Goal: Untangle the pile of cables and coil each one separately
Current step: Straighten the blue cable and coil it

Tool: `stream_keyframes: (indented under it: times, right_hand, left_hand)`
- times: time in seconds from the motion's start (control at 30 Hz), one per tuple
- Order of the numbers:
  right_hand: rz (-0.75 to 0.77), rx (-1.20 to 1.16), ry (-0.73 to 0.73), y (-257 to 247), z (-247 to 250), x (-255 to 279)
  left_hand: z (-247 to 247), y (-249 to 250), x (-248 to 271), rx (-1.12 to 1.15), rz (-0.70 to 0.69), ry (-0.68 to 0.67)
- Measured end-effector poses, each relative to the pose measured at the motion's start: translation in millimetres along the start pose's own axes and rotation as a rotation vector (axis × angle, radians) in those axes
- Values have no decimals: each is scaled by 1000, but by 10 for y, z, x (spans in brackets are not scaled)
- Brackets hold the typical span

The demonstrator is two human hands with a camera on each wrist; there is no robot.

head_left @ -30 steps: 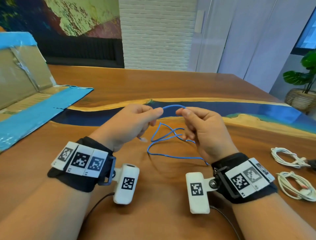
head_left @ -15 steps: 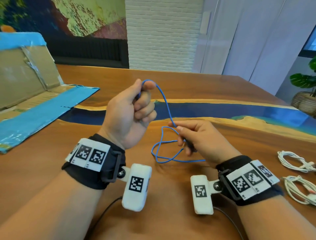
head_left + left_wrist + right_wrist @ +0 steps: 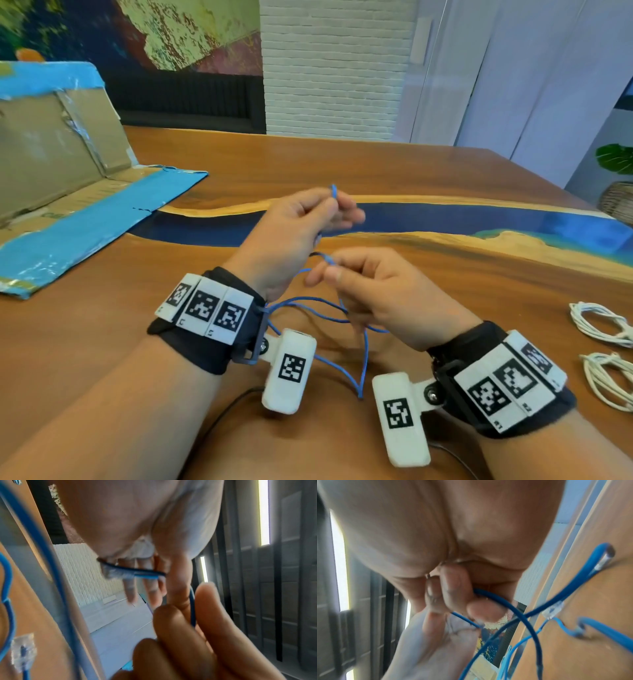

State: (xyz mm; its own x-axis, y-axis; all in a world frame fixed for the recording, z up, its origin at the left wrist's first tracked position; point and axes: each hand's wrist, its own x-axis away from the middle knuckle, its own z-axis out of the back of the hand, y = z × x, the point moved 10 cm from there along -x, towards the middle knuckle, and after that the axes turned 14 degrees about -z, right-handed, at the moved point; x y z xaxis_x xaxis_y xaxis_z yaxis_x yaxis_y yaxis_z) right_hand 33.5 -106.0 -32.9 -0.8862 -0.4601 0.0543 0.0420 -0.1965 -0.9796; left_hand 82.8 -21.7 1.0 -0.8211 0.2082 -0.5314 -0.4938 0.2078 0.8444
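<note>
I see a wooden table (image 3: pixel 428 178) with a blue resin band (river-like), a flattened cardboard box (image 3: pixel 68 192) at its left and two coiled white cables (image 3: pixel 603 353) at its right.

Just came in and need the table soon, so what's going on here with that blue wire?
A person is working on a thin blue cable above the wooden table. The left hand pinches one stretch of it up high; the right hand pinches another part lower down. The rest hangs in loose, crossed loops, so it isn't coiled yet. Two white cables lie at the right edge, each bundled separately. A flattened cardboard box with blue tape sits on the left.
</note>
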Motion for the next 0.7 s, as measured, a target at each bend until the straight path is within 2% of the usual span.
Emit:
stream_keyframes:
  times: [0.1,0.17,0.27,0.33,0.43,0.57,0.63,0.7]
  right_hand:
    - [63,-139,247,-57,434,29]
    - [82,-226,408,-6,751,78]
    - [83,-257,590,87,1066,151]
    - [69,-249,636,124,1137,166]
    - [38,-201,603,133,1099,141]
    - [-84,-134,390,177,759,24]
    - [-160,-11,309,208,543,-11]
    - [-192,203,233,197,329,-25]
  left_hand:
    - [-113,-127,68,-193,118,-187]
    - [-114,-159,86,-279,163,-253]
    - [-159,-175,142,-214,234,-299]
    - [-210,-171,190,-75,278,-289]
    - [-235,-114,176,225,291,-164]
    - [-157,20,46,664,207,71]
    - [-56,25,-5,713,130,188]
    - [25,-6,-21,646,71,258]
